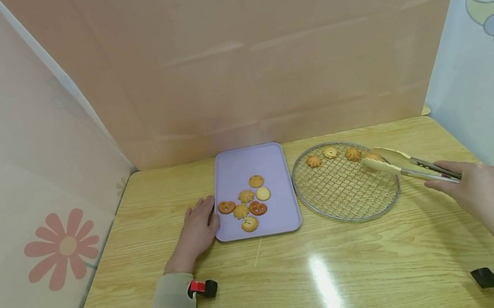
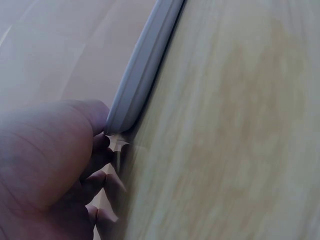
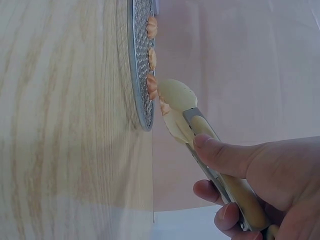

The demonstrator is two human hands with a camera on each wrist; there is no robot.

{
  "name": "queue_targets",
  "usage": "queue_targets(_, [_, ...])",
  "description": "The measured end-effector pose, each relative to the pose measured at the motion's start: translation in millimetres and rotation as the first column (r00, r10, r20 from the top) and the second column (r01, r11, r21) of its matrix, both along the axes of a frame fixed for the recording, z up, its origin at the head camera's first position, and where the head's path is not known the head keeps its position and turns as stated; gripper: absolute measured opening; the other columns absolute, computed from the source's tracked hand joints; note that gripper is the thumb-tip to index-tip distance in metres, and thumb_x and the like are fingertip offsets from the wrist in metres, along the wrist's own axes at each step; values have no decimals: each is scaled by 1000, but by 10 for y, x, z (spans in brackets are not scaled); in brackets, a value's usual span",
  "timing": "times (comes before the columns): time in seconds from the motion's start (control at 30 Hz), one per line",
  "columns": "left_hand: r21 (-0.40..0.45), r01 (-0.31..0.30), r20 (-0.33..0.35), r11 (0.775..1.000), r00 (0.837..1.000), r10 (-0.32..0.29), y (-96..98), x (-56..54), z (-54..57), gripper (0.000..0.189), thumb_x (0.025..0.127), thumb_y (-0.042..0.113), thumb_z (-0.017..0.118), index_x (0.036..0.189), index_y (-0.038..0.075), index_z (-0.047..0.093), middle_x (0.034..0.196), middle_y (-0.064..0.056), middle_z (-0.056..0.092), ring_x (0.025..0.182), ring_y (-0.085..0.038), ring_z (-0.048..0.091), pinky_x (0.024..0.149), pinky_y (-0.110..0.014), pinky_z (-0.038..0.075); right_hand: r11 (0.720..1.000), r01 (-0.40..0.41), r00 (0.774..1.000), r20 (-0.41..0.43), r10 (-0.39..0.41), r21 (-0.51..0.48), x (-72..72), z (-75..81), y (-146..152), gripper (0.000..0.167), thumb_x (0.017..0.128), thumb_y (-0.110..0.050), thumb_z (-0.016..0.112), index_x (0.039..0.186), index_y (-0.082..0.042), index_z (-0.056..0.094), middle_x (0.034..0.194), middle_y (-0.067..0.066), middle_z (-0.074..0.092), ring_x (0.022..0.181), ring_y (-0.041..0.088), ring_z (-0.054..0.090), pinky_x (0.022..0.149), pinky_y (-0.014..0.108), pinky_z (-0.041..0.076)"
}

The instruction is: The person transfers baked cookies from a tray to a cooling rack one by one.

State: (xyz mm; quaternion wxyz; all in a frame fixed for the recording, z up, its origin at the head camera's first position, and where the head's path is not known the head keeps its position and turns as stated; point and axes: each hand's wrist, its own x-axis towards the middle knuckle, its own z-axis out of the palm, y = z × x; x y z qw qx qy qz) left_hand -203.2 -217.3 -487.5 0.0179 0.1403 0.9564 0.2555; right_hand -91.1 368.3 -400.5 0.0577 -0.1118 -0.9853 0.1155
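Observation:
My right hand grips the metal handle of a pair of tongs with cream tips. Between the tips is a golden cookie, above the far right part of a round wire rack. Along the rack's far side lie a swirl cookie, a pale ring-shaped cookie and another swirl cookie. My left hand rests at the left edge of a lilac tray, its thumb touching the rim near the front corner. Several cookies and two pretzels lie on the tray.
The wooden table bears the tray on the left and the rack on its right, close together. A plain beige panel rises at the back. Patterned screens flank both sides, with a flower on the left one.

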Motion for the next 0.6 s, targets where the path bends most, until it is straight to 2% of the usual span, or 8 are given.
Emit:
queue_targets(0.37, [14,1,5,1000,1000,-2,-5,-5,-19,60,115,21,54,168,-4,40,173,-22,40,165,-43,27,134,-64,10,1000,15,998,60,-15,4,-34,-85,64,88,99,-79,62,156,-12,61,65,7,56,57,30,50,48,50,39])
queue_targets(0.6, [12,-1,4,1000,1000,1,-3,-5,-15,60,115,21,54,168,-3,40,173,-21,40,165,-42,27,134,-64,10,1000,10,999,35,-10,-1,-43,-111,69,83,99,-76,64,154,-14,64,66,8,58,58,31,52,47,50,39])
